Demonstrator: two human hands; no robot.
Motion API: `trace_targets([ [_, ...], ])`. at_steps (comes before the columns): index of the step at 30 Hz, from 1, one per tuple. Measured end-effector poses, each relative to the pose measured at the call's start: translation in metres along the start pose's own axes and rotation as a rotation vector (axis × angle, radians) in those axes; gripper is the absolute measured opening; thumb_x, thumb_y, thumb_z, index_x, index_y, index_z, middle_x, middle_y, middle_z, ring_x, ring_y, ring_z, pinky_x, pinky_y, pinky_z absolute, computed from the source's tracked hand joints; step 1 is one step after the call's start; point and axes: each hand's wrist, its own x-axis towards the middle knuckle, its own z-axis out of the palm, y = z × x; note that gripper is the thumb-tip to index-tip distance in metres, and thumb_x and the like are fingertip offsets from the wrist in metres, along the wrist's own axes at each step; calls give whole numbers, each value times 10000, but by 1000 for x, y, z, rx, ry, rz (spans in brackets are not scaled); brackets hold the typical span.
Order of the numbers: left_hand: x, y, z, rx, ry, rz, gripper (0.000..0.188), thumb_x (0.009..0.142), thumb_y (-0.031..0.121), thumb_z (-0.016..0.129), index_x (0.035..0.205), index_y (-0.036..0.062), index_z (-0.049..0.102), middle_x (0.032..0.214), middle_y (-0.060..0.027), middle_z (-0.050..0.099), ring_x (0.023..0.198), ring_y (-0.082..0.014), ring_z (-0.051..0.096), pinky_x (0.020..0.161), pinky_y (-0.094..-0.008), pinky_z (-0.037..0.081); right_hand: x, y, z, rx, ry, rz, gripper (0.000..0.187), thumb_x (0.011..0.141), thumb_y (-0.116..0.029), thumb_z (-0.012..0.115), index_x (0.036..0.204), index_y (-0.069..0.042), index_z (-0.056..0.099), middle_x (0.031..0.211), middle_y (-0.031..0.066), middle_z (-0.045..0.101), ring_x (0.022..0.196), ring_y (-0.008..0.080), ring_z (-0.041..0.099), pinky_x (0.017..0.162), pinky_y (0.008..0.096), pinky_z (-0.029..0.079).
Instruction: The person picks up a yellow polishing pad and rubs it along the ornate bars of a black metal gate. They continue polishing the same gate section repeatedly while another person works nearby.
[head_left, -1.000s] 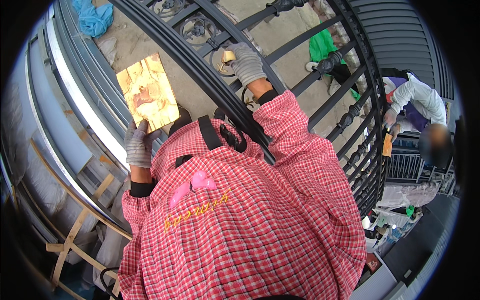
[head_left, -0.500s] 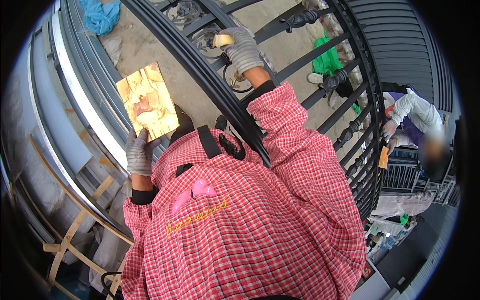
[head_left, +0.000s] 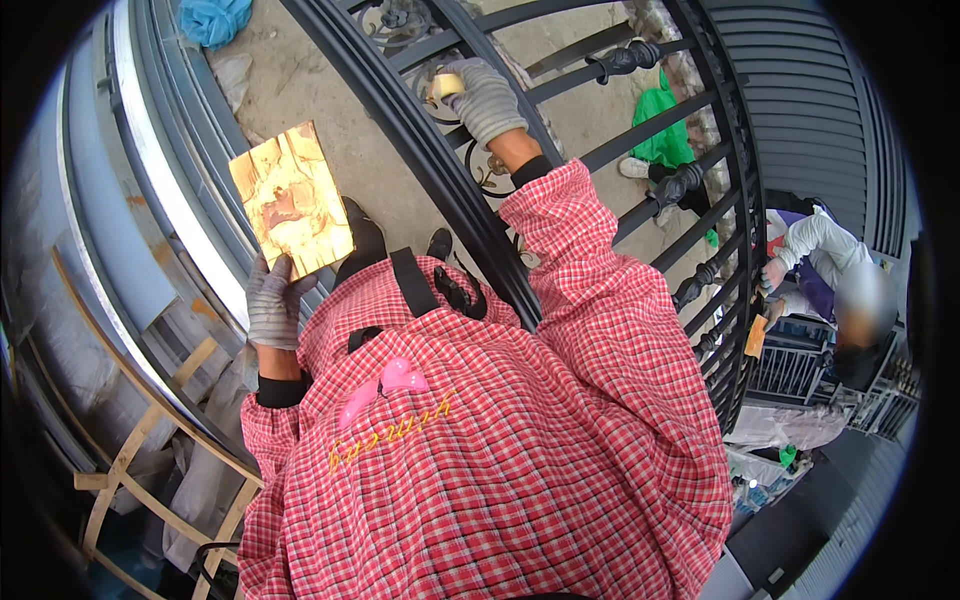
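My left hand (head_left: 275, 302), in a grey glove, grips the lower edge of a flat board (head_left: 290, 200) smeared with shiny gold paint. Its thumb lies on the board's face. In my right hand (head_left: 487, 103), also gloved, is a small cream sponge-like piece (head_left: 449, 86) with a darker gold end. The closed fingers hold it against or just above a curled scroll ornament (head_left: 425, 72) in a black metal gate (head_left: 400, 130); actual contact cannot be made out. My right forearm reaches across the gate's thick bars.
Bars with cast knobs (head_left: 625, 62) fan out to the right. Beyond them a co-worker (head_left: 815, 260) holds a small gold-orange board (head_left: 755, 336). Long metal profiles (head_left: 140, 150) and a wooden frame (head_left: 135, 470) stand left. Blue plastic (head_left: 213, 22) and green plastic (head_left: 662, 125) lie on the floor.
The view has shifted slightly, so the gate sits a little lower and further right. My right hand has turned a little at the scroll, with the sponge-like piece still in it.
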Motion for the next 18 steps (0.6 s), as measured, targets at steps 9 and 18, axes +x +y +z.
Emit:
trace_targets([
  [9, -1, -1, -6, 6, 6, 3, 410, 792, 98, 528, 1146, -30, 365, 989, -137, 549, 790, -203, 595, 539, -247, 535, -7, -11, 1, -99, -167, 8, 320, 617, -106, 656, 927, -80, 578, 967, 138, 554, 891, 291, 530, 785, 341, 422],
  [18, 3, 3, -5, 12, -7, 6, 418, 791, 100, 530, 1147, -37, 361, 990, -138, 549, 793, -204, 595, 546, -251, 535, -1, 11, 7, -104, -44, 71, 276, 623, -114, 657, 885, -67, 588, 860, 143, 579, 820, 298, 545, 722, 346, 432],
])
